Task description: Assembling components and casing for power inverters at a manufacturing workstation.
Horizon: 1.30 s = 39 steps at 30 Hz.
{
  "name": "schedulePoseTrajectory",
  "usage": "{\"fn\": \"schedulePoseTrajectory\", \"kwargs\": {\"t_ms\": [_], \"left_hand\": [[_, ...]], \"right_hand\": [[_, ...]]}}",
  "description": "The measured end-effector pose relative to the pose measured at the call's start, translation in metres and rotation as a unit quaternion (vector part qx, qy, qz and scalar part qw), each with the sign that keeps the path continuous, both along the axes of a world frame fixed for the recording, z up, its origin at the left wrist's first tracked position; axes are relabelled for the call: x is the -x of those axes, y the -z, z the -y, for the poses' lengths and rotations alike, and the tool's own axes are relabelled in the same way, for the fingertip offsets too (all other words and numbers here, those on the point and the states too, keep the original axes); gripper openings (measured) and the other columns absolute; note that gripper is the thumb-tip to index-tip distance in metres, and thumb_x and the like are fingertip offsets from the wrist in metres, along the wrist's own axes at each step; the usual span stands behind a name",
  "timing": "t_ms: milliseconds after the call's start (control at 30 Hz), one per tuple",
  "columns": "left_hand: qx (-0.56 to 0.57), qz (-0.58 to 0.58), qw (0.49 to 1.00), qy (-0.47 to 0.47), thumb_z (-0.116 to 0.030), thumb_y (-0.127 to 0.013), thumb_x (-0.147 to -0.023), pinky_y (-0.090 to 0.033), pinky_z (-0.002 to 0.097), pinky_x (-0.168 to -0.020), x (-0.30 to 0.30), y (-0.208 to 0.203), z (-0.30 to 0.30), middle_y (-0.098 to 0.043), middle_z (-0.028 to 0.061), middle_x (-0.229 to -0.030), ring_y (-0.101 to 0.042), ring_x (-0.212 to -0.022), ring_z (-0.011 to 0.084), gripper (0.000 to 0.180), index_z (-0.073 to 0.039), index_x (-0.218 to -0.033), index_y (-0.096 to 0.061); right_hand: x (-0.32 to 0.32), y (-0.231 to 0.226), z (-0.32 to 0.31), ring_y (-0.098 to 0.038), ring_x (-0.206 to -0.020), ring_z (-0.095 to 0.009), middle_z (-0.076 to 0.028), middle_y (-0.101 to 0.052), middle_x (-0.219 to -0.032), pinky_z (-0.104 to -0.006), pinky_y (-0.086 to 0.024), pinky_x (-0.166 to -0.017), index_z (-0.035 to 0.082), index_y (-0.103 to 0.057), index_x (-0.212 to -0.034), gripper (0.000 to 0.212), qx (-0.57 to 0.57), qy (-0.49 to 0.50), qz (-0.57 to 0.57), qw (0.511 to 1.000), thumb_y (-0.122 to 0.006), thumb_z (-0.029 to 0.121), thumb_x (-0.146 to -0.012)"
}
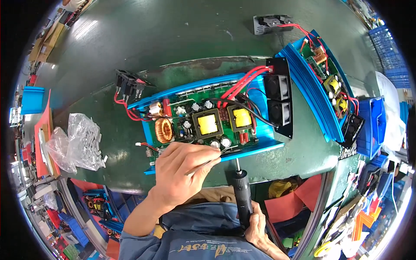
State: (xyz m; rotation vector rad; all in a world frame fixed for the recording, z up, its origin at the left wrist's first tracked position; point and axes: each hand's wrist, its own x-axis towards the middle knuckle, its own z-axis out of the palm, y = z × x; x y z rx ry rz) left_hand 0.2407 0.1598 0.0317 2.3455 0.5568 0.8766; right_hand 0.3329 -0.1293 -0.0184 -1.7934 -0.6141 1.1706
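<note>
In front of me lies a blue metal housing (pixel 264 148) with a green circuit board inside. It carries two yellow transformers (pixel 208 125), a copper coil (pixel 164 130) and red and black wires. My right hand (pixel 256 225) is wrapped round a black electric screwdriver (pixel 242 190), held upright below the housing. Its bit reaches the housing's near side wall. Over the near edge, my left hand (pixel 184 169) is closed in a pinch on a thin metallic tool (pixel 198 167), mostly hidden by the fingers. What its tip touches is hidden.
A second blue housing (pixel 310 91) with its board stands at the right, near a blue bin (pixel 372 125). A black socket panel (pixel 130 84) hangs on red wires at the left. Plastic bags (pixel 82 141) of small grey parts lie on the green table (pixel 117 160).
</note>
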Motion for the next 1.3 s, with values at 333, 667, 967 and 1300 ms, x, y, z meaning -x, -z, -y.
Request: {"fn": "schedulePoseTrajectory", "kwargs": {"t_ms": [333, 667, 967, 1300], "left_hand": [[-0.001, -0.004, 1.000, -0.010, 0.000, -0.079, -0.082, -0.049, 0.0344, -0.068, 0.004, 0.000, 0.001, -0.076, 0.0071, -0.093, -0.071, -0.080, 0.0232, 0.026, -0.008, -0.102, -0.065], [-0.024, 0.010, 1.000, -0.007, -0.005, -0.083, -0.079, -0.048, 0.0311, -0.065, 0.004, 0.003, -0.001, -0.075, 0.0026, -0.094, -0.070, -0.075, 0.0194, 0.031, -0.010, -0.104, -0.066], [-0.029, -0.004, 1.000, 0.003, -0.006, -0.083, -0.079, -0.050, 0.0305, -0.066, 0.003, -0.001, -0.003, -0.075, 0.0010, -0.094, -0.070, -0.076, 0.0191, 0.031, -0.011, -0.104, -0.065], [-0.005, 0.009, 0.990, 0.143, -0.014, -0.072, -0.091, -0.053, 0.0393, -0.083, -0.024, -0.018, -0.006, -0.073, 0.0091, -0.108, -0.070, -0.096, 0.0287, 0.027, -0.006, -0.116, -0.065]], "right_hand": [[-0.001, -0.004, -0.011, -0.061, -0.076, -0.017, -0.011, -0.066, -0.086, -0.0344, -0.049, -0.071, -0.003, -0.050, -0.136, 0.068, -0.015, -0.015, 0.026, 0.999, -0.031, 0.056, -0.107], [0.000, -0.015, -0.016, -0.057, -0.076, -0.011, -0.006, -0.064, -0.087, -0.0268, -0.046, -0.071, -0.004, -0.054, -0.128, 0.085, -0.003, 0.019, -0.148, 0.989, -0.030, 0.073, -0.101], [-0.004, -0.001, -0.008, -0.059, -0.072, -0.017, -0.012, -0.065, -0.081, -0.0277, -0.046, -0.070, -0.008, -0.051, -0.130, 0.085, -0.058, 0.069, -0.403, 0.911, -0.051, 0.069, -0.095], [-0.005, -0.021, -0.016, -0.058, -0.074, -0.013, -0.006, -0.063, -0.082, -0.0272, -0.046, -0.070, -0.007, -0.054, -0.131, 0.064, -0.018, 0.034, -0.377, 0.925, -0.074, 0.035, -0.086]]}}
